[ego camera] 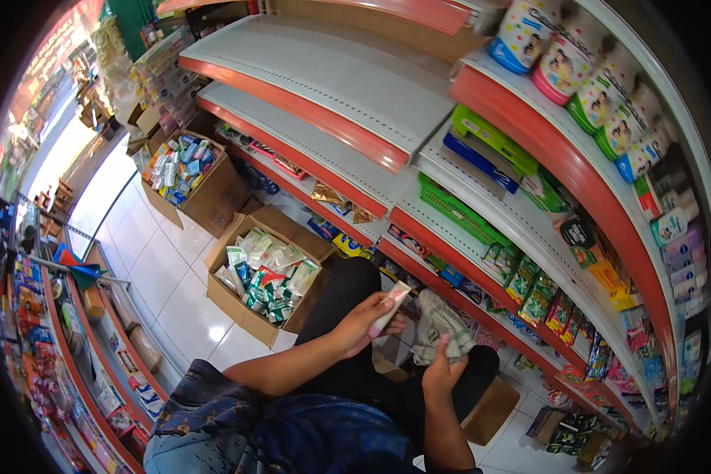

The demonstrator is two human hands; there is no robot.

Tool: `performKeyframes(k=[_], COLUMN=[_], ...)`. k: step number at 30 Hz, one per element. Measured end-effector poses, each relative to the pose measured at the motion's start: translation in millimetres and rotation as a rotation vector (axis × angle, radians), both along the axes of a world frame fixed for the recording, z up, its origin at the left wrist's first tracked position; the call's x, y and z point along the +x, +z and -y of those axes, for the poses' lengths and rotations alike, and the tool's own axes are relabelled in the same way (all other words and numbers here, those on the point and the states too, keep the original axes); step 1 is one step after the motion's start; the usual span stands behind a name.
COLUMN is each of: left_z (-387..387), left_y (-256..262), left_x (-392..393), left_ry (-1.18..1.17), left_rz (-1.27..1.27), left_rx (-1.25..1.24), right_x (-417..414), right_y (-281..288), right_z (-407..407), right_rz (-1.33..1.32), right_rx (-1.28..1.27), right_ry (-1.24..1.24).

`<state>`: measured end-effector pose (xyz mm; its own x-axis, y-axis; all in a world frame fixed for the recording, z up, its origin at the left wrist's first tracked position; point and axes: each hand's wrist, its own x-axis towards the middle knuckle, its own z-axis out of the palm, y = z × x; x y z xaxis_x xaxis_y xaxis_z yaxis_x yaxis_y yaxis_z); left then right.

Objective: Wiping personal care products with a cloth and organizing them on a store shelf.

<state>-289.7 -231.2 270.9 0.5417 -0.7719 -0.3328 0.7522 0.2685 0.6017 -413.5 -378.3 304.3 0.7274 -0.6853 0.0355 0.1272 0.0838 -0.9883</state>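
Note:
A small white and pink squeeze tube (390, 308) is gripped in my left hand (364, 324), tilted above my left knee. My right hand (441, 372) pinches a checked grey-white cloth (441, 329) between thumb and fingers; the cloth hangs over the right leg, apart from the tube. To the left of my knee stands an open cardboard box (243, 308) full of tubes and sachets (272, 272), mostly white and green. Partly hidden below my hands is another piece of cardboard (390, 368).
Farther left, a second cardboard box (213, 201) overflows with small cartons (181, 166). Red-edged metal shelves (332, 71) curve ahead and to the right. A green plastic basket (459, 207) and packets (536, 296) sit on them. One more cardboard box (493, 412) is on the tiled floor by my right leg.

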Motion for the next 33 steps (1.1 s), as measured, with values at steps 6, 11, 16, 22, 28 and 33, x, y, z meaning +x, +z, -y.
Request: performKeyframes(k=[6, 11, 16, 22, 28, 33], left_z=[46, 54, 61, 76, 93, 115], left_y=[26, 37, 50, 31, 28, 63], left_x=[-35, -6, -10, -51, -73, -90], left_ry=[0.128, 0.113, 0.029, -0.258, -0.402, -0.774], left_rz=[-0.199, -0.076, 0.21, 0.582, 0.715, 1.049], left_rx=[-0.079, -0.236, -0.232, 0.023, -0.062, 0.369], right_x=[15, -31, -43, -56, -85, -103], right_y=[18, 9, 11, 4, -6, 3], right_z=[-28, -19, 6, 30, 59, 83], right_rz=[0.023, 0.011, -0.224, -0.211, -0.13, -0.02], right_rx=[-0.744, -0.431, -0.286, -0.418, -0.255, -0.196], right_ry=[0.198, 0.305, 0.318, 0.248, 0.102, -0.118])
